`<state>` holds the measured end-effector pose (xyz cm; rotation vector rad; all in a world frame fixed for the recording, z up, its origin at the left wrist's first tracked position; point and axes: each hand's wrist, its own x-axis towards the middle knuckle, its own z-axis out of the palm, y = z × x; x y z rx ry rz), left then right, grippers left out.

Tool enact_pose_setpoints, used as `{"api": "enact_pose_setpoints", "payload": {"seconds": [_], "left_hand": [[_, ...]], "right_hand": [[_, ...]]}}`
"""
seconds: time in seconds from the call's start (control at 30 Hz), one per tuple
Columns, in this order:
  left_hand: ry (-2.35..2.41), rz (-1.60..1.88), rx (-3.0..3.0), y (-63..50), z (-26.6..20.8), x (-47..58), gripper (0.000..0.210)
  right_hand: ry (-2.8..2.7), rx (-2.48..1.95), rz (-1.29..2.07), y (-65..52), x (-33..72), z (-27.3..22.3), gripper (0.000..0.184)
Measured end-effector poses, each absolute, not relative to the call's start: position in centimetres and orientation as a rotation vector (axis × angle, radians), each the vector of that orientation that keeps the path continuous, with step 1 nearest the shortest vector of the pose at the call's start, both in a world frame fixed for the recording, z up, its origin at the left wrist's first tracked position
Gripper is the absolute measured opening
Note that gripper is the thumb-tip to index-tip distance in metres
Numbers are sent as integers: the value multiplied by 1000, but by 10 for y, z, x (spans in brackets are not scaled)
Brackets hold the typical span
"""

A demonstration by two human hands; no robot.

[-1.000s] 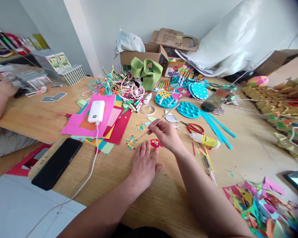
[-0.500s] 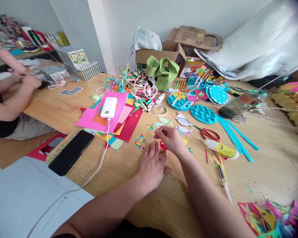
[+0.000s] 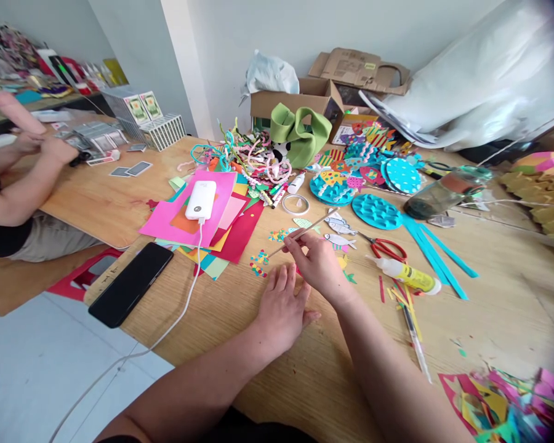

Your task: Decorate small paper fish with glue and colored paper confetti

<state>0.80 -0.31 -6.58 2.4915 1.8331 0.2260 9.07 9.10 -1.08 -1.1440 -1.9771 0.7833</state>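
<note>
My right hand (image 3: 317,263) pinches a thin wooden stick (image 3: 317,224), whose lower tip points at small round paper dots (image 3: 259,263) in mixed colours. Flat on the table, my left hand (image 3: 284,306) has its fingers stretched out. A red paper piece (image 3: 298,269) shows only as a sliver between my hands; the rest is hidden. Just beyond my right hand lie paper fish (image 3: 340,240) and a second cluster of dots (image 3: 277,235). Red-handled scissors (image 3: 388,249) and a glue bottle (image 3: 410,275) lie to the right of it.
Coloured paper sheets (image 3: 242,237) bear a white power bank (image 3: 201,200) with a cable. A black phone (image 3: 132,283) lies at the left edge. Blue paper discs (image 3: 377,211), a glass jar (image 3: 447,192) and paper scraps (image 3: 487,403) are to the right. Another person's hands (image 3: 50,146) are far left.
My right hand has shifted slightly left, and the stick's tip has come to the cluster of paper dots. The red piece is more covered now. My left hand stays in place.
</note>
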Motion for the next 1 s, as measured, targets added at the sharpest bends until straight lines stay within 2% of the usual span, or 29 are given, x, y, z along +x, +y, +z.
{"api": "enact_pose_setpoints", "payload": {"seconds": [0.17,0.43,0.7,1.0], "left_hand": [[1828,228,2485,-2,-65,8,64],[1818,222,2489,-2,-63,7,63],[1820,253,2504,-3,-64,6,63],[1825,196,2470,-2,-60,8,59]], "right_hand": [[-2007,-1121,667,99,93,-6,21],[-1706,-1178,665,119,120,26,27],[-1878,-1178,771,111,102,8,23],[-2050,-1107,644,99,84,-10,19]]}}
